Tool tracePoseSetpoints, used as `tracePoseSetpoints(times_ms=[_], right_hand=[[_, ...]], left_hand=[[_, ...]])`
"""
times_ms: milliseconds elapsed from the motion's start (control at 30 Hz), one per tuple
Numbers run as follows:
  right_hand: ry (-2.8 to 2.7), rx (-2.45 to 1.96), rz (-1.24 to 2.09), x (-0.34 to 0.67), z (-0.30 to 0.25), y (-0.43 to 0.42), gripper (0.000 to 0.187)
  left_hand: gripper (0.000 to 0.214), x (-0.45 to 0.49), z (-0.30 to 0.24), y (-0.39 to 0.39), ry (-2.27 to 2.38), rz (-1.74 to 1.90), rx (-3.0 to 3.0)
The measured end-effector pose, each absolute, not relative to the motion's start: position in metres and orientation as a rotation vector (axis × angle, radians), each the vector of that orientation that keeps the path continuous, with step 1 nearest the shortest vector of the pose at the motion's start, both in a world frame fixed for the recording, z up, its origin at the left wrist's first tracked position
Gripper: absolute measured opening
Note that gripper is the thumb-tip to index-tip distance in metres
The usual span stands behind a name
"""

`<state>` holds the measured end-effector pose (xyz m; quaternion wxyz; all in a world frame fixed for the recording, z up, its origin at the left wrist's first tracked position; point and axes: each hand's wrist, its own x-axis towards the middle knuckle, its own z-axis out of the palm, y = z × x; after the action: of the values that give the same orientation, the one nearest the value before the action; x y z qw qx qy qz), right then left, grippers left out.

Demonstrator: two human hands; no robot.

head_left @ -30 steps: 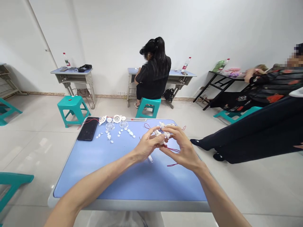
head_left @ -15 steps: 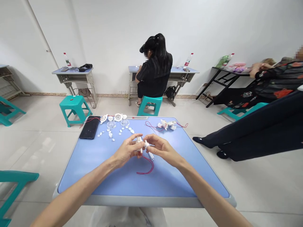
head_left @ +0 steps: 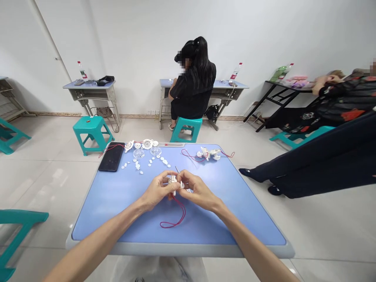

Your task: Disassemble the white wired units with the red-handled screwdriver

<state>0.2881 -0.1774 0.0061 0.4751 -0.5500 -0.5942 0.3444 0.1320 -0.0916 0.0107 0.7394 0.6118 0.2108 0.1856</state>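
Observation:
Both my hands meet over the middle of the blue table. My left hand and my right hand pinch a small white plastic part between their fingertips. A red wire hangs from the part and loops onto the table. A thin clear rod lies just behind my fingers. At the table's far edge lie several small white plastic pieces, and to the right a white assembly with red wires.
A black phone lies at the far left of the table. A person in black sits on a teal stool at a desk ahead. Another person's dark-clothed legs stretch out at the right. Teal stools stand on the floor.
My hands came back from the table's far right to its middle with the white part and red wire. The white assembly now lies uncovered at the far edge.

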Motion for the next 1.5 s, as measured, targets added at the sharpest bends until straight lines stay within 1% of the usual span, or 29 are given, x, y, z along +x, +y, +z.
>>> tracePoseSetpoints(times_ms=[233, 367, 467, 600, 667, 800, 900, 1000, 1100, 1233, 1367, 1500], right_hand=[[-1.553, -1.428, 0.648, 0.28, 0.004, -0.185, 0.013], [-1.625, -1.477, 0.42, 0.276, 0.0, -0.186, 0.019], [-1.641, -1.501, 0.351, 0.273, -0.002, -0.186, 0.02], [-1.62, -1.495, 0.384, 0.273, -0.005, -0.187, 0.021], [-1.565, -1.493, 0.49, 0.275, -0.005, -0.187, 0.019], [-1.456, -1.426, 0.793, 0.283, -0.003, -0.188, 0.011], [-1.47, -1.337, 0.885, 0.288, -0.002, -0.189, 0.009], [-1.519, -1.312, 0.841, 0.29, -0.002, -0.19, 0.012], [-1.591, -1.338, 0.784, 0.289, -0.004, -0.191, 0.015], [-1.624, -1.358, 0.76, 0.288, -0.005, -0.193, 0.013], [-1.641, -1.385, 0.685, 0.286, -0.006, -0.194, 0.009], [-1.679, -1.364, 0.593, 0.287, -0.01, -0.194, 0.015]], left_hand=[[0.049, 0.136, -0.001, -0.098, 0.477, 0.406, 1.322], [0.04, 0.138, -0.006, -0.101, 0.46, 0.398, 1.341], [0.037, 0.139, -0.006, -0.103, 0.467, 0.393, 1.346], [0.039, 0.14, -0.004, -0.103, 0.493, 0.388, 1.345], [0.043, 0.138, -0.002, -0.101, 0.492, 0.387, 1.335], [0.054, 0.131, -0.002, -0.094, 0.427, 0.351, 1.269], [0.057, 0.127, -0.003, -0.091, 0.367, 0.328, 1.243], [0.056, 0.126, -0.002, -0.091, 0.361, 0.333, 1.259], [0.059, 0.126, -0.001, -0.093, 0.385, 0.345, 1.298], [0.061, 0.127, -0.002, -0.094, 0.402, 0.34, 1.322], [0.053, 0.127, -0.003, -0.094, 0.426, 0.348, 1.353], [0.047, 0.126, -0.004, -0.096, 0.392, 0.362, 1.376]])
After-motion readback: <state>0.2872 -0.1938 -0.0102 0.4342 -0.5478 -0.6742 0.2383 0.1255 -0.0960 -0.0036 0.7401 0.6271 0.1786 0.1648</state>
